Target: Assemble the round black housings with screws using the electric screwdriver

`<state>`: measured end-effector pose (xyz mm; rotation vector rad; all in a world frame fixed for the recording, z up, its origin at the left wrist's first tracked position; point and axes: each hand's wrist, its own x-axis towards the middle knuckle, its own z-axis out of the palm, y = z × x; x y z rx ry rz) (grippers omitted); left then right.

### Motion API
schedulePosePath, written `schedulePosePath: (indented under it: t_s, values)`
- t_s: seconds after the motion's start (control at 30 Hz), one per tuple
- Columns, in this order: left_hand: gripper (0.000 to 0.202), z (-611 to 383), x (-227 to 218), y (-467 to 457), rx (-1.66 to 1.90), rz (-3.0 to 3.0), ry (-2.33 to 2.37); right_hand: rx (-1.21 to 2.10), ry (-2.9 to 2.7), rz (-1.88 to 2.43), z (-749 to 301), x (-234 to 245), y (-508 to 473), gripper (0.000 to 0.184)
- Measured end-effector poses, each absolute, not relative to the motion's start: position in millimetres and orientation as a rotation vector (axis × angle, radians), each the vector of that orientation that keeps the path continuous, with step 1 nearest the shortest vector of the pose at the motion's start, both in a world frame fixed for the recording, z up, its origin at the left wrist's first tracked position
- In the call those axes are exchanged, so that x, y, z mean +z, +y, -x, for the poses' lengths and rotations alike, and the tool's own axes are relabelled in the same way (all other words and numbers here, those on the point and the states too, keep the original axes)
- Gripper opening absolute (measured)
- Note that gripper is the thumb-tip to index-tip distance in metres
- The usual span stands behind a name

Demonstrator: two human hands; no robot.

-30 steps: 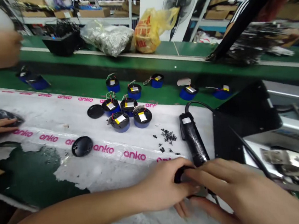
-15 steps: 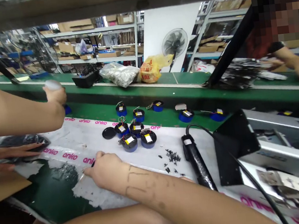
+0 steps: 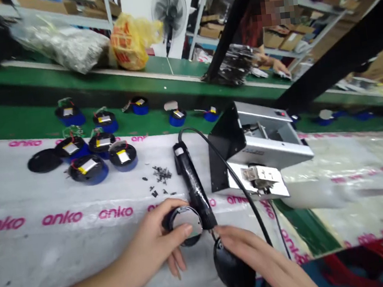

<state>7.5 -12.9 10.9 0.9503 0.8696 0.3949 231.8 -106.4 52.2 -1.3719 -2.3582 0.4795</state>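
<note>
My left hand [image 3: 169, 239] grips a round black housing [image 3: 187, 221] with a pale grey disc inside, thumb pressed on the disc. In my right hand [image 3: 254, 251] is a black round cover [image 3: 232, 267], its smooth face showing and a small hole near its top edge. The two parts are apart, side by side. Just beyond them lies a black electric screwdriver [image 3: 195, 186], its tip end close to my right fingertips. Small black pieces [image 3: 162, 174] are scattered to the left of the screwdriver.
Several blue-and-black round units [image 3: 122, 156] with batteries and wires stand at the left and back. A black disc [image 3: 45, 160] lies beside them. A silver-and-black machine [image 3: 272, 130] stands at the right, behind the screwdriver's cable [image 3: 235, 171]. A co-worker's hand [image 3: 280, 67] shows beyond the shelf.
My view has swung right. My right hand has come back from the far left, and both hands are now before the screwdriver, holding round black parts. The co-worker's arms at left are out of view.
</note>
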Motion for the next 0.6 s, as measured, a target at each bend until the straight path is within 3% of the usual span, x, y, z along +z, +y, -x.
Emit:
schedulePosePath:
  t_s: [0.13,0.4,0.6]
  values:
    - [0.043,-7.0,16.3,-13.9,0.359,-0.984,0.908,0.37,-2.319,1.638,-214.0,41.6,-113.3,0.044]
    - [0.035,-4.4,26.1,-10.1,0.274,-1.093,1.002,0.55,-2.072,1.527,-197.5,34.0,-92.8,0.067]
    - [0.028,-3.6,27.7,-8.9,0.287,-1.162,1.029,0.619,-1.718,1.394,-196.7,9.5,-100.0,0.062]
